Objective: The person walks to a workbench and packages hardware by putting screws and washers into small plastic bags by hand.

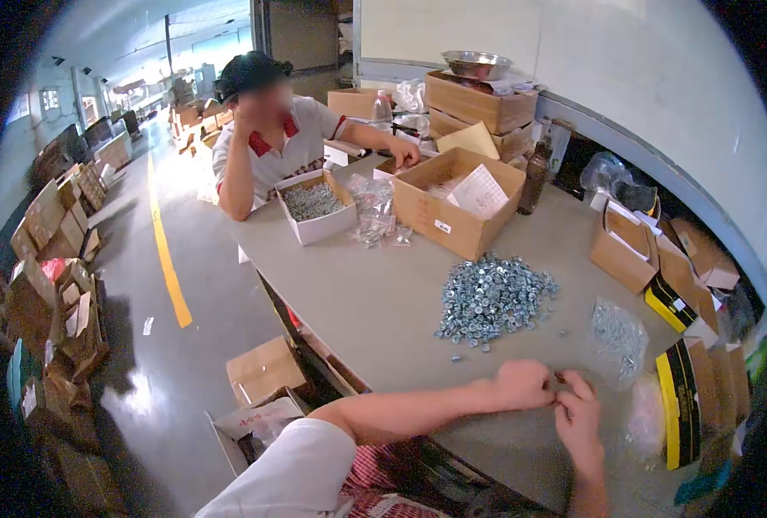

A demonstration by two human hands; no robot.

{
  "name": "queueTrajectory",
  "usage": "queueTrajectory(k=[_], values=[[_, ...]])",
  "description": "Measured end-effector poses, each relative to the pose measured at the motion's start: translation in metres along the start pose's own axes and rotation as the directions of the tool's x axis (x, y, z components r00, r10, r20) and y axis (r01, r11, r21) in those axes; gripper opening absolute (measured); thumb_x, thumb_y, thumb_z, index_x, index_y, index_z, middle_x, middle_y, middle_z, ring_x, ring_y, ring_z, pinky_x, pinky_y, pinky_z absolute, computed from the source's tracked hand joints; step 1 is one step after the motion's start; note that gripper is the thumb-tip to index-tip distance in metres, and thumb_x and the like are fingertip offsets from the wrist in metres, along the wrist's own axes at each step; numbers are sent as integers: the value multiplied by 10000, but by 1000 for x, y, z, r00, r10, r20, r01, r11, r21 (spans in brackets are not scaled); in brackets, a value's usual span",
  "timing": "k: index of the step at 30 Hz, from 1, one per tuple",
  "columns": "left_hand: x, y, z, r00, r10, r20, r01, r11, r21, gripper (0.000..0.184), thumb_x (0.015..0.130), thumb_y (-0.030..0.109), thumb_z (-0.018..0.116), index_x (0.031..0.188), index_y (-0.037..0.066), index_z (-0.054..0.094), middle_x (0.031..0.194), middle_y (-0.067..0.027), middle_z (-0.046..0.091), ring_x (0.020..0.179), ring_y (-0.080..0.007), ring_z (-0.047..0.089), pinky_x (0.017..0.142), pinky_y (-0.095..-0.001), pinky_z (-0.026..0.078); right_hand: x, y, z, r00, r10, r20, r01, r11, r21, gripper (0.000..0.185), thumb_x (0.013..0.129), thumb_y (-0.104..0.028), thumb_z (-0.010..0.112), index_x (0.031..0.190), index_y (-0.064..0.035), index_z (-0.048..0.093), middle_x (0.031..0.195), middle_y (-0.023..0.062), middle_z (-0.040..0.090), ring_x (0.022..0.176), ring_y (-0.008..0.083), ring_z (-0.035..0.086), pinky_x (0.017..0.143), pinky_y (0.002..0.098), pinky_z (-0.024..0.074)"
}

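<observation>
My left hand (524,384) is curled closed over the grey table, its fingertips meeting those of my right hand (579,416). The right fingers are bent in a pinch. Something small and dark seems to sit between the two hands, too small to name. Just beyond them lies a heap of small shiny metal parts (494,298), round and washer-like, with a few strays around it. To the right of my hands rests a clear plastic bag of small metal pieces (618,341).
A cardboard box (453,226) with papers stands behind the heap. Across the table (358,302), a person (271,138) sits near a white box of screws (316,226). Cartons (627,246) and black-yellow boxes (679,401) line the right edge. A brown bottle (535,177) stands at the back.
</observation>
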State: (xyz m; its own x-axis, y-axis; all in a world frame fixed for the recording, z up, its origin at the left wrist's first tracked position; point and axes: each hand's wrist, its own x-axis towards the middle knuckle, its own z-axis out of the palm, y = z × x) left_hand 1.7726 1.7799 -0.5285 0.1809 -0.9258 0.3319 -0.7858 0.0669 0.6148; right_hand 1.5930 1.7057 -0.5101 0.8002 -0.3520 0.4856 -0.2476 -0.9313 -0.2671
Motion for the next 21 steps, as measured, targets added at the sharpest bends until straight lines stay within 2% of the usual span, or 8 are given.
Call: queueTrajectory(k=[3,6,9,12,15,18,21], values=[[13,-7,-22,962,-183,201,212,968,-133,348,808,429,618,783,99,729,748,-148,705,687,-363,680,667,-498,533,10,-18,-19,998,-57,33,57,998,7,195,709,-33,678,904,-39,675,1287,169,581,1238,400,494,1082,521,357],[21,-12,-24,944,-179,279,259,924,-283,313,820,358,631,798,65,739,673,-111,686,716,-297,694,698,-428,547,18,-32,-26,998,-60,-33,61,998,12,147,741,-50,687,886,-36,669,1291,165,567,1282,406,446,1099,537,330],[22,-16,-18,970,-113,216,195,892,-409,329,868,349,605,840,38,712,694,-115,696,727,-288,700,693,-424,541,15,-34,-28,987,-35,-158,31,999,-24,114,779,-73,693,886,-47,665,1230,144,572,1265,397,449,1100,548,322],[24,-29,8,990,-109,-88,74,941,-330,331,898,338,598,879,19,681,721,-112,708,694,-270,704,675,-420,539,12,-37,-34,958,12,-288,-34,997,-72,75,809,-87,689,880,-71,670,1119,100,590,1212,356,490,1118,568,292],[25,-30,5,993,-111,-35,93,938,-332,351,950,353,566,915,17,662,743,-109,717,656,-266,700,664,-417,536,11,-39,-39,940,-20,-342,-46,982,-185,60,815,-84,685,871,-78,666,1011,63,604,1162,316,527,1136,578,261],[23,-21,-6,984,-154,94,179,891,-417,389,988,379,530,928,19,664,720,-105,714,599,-246,686,623,-402,532,11,-40,-40,933,-63,-353,-27,969,-244,68,808,-71,683,867,-58,652,939,54,628,1128,296,556,1145,571,246],[20,-11,-12,934,-243,262,353,731,-584,385,1003,407,525,979,50,666,756,-118,708,657,-233,684,632,-403,536,10,-44,-41,941,-68,-332,-21,966,-257,68,814,-68,679,879,-60,659,931,49,661,1112,282,574,1155,582,226]])
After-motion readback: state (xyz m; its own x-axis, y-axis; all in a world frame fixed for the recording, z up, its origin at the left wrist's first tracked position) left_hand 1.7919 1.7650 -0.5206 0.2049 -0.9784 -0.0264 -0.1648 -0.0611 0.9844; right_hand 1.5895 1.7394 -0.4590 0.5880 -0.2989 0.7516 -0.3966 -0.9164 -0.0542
